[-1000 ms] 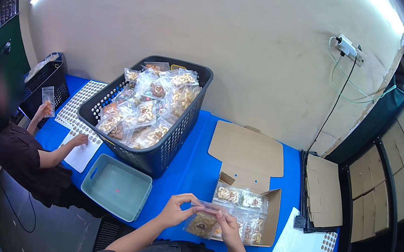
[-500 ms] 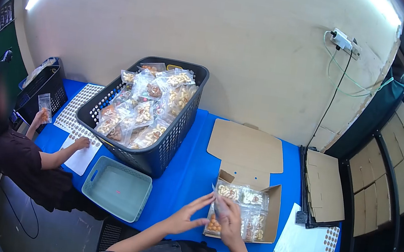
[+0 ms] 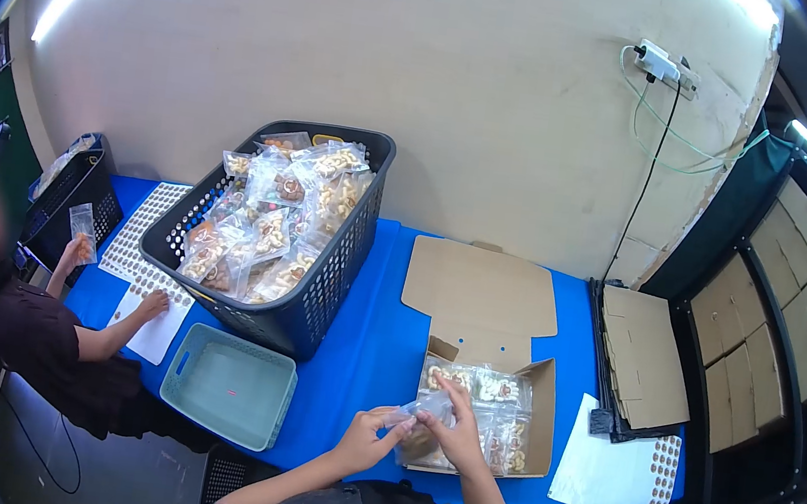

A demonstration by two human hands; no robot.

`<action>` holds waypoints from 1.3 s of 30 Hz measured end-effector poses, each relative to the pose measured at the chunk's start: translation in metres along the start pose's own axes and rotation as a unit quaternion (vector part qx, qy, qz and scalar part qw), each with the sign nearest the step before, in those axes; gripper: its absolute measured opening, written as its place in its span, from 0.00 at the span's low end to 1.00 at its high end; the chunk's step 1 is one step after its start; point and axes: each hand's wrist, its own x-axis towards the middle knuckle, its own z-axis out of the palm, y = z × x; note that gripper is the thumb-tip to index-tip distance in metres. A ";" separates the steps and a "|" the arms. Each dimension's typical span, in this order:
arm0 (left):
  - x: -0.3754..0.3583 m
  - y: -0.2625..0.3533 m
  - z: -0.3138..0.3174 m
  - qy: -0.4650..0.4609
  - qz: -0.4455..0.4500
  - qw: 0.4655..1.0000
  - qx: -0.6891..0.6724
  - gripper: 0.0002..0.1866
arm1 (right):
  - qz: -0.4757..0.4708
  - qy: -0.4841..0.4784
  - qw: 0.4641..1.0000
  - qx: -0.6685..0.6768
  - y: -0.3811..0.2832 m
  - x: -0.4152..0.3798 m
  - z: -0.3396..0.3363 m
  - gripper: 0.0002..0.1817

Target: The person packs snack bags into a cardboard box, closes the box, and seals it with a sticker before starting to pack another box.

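Note:
Between my two hands is a clear plastic pouch (image 3: 414,439), brownish toward its lower part, above the front left corner of an open cardboard box (image 3: 543,410). My left hand (image 3: 362,442) pinches the pouch's left upper edge with thumb and fingers. From the other side, my right hand (image 3: 459,438) pinches the upper part, its index finger raised. Several clear snack pouches (image 3: 501,389) lie side by side in the box, with pale and brown pieces showing. My hands and the held pouch hide the box's left part.
A dark basket (image 3: 323,293) heaped with snack pouches stands left of the box. In front is a grey-green tray (image 3: 231,387). At right are flattened cardboard (image 3: 647,358) and a sticker sheet (image 3: 609,469). A co-worker (image 3: 43,319) holds a pouch beside more stickers.
My hands have come down and turned the pouch to a flatter tilt, both now pinching its upper edge. The co-worker's hand on the sticker sheet has shifted slightly.

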 end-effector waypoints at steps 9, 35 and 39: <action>0.008 0.009 -0.023 -0.044 -0.013 0.996 -0.079 0.23 | 0.066 -0.116 0.978 0.163 0.007 -0.003 -0.025 0.18; 0.011 -0.006 0.004 0.014 -0.008 0.998 -0.056 0.17 | 0.077 -0.068 0.978 0.181 0.009 0.002 -0.005 0.12; 0.008 -0.005 -0.001 -0.032 0.009 0.996 -0.083 0.20 | 0.095 -0.106 0.970 0.197 0.002 0.001 -0.012 0.17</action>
